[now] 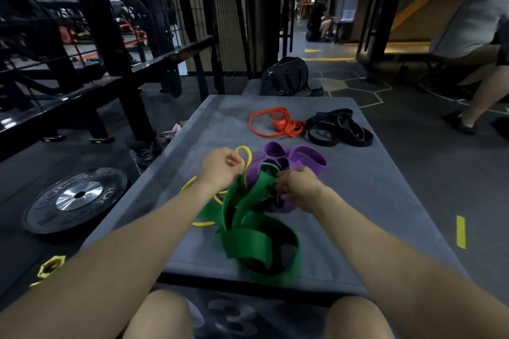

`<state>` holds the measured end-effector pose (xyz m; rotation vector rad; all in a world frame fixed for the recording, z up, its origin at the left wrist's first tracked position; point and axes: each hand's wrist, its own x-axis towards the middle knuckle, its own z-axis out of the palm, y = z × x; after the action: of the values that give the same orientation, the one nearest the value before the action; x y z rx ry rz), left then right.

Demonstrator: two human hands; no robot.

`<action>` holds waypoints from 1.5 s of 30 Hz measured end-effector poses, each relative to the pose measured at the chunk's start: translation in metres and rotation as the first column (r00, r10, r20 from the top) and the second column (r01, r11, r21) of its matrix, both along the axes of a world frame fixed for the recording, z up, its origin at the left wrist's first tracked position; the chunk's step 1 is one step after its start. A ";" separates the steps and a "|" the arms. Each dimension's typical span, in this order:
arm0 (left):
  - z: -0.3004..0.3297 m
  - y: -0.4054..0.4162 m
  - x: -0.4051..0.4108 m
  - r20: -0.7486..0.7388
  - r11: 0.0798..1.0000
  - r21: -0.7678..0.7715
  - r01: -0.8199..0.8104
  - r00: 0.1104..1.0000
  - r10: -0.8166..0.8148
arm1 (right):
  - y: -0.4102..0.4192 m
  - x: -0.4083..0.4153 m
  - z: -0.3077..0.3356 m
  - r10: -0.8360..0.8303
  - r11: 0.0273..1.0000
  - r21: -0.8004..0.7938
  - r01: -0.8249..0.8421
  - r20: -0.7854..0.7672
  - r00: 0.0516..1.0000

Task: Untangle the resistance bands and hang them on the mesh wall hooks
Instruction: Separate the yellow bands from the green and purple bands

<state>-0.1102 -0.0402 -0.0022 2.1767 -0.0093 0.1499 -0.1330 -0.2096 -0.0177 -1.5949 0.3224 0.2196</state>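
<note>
A knot of resistance bands lies on a grey mat (358,201) in front of me. The wide green band (256,239) loops toward me, wound up with a purple band (305,158) and a thin yellow band (245,153). My left hand (220,168) pinches the yellow band above the knot. My right hand (298,187) grips the green band where it meets the purple one. An orange band (275,122) and a black band (338,126) lie apart in loose coils at the mat's far end. The black mesh wall (198,3) stands beyond the mat to the left.
A black weight plate (75,198) lies on the floor left of the mat, near a black steel rack (91,85). A black bag (286,76) sits past the mat's far edge. One person stands at the right (479,44), another crouches in the corridor (319,19).
</note>
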 end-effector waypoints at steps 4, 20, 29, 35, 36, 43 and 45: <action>-0.022 -0.006 -0.006 -0.010 0.998 0.021 0.056 0.998 -0.056 | 0.004 -0.002 0.001 0.026 1.000 -0.008 -0.026 0.024 0.999; -0.003 -0.005 0.018 0.178 0.997 0.047 0.065 0.981 -0.072 | -0.015 0.020 0.027 -0.182 0.980 -0.040 0.195 0.215 0.960; -0.006 -0.055 0.025 -0.108 0.982 0.157 0.105 0.990 -0.088 | -0.070 0.005 0.059 -0.157 0.987 0.079 0.140 0.287 0.945; -0.015 -0.086 0.019 -0.156 0.980 -0.046 0.193 0.968 -0.198 | -0.089 0.006 0.050 -0.118 0.989 0.123 0.086 0.286 0.951; -0.015 -0.089 0.020 -0.167 0.974 -0.069 0.215 0.960 -0.223 | -0.091 0.007 0.047 -0.111 0.989 0.131 0.076 0.284 0.953; -0.010 -0.102 0.022 -0.138 0.886 -0.250 0.391 0.891 -0.432 | -0.118 0.005 0.029 -0.036 0.987 0.159 -0.013 0.301 0.953; -0.005 -0.106 0.023 -0.127 0.901 -0.212 0.378 0.904 -0.409 | -0.123 0.005 0.026 -0.047 0.984 0.179 -0.008 0.300 0.953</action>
<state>-0.0872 -0.1467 -0.0071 1.9515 -0.3291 -0.2583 -0.1284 -0.3324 0.0082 -1.4211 0.0772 -0.0142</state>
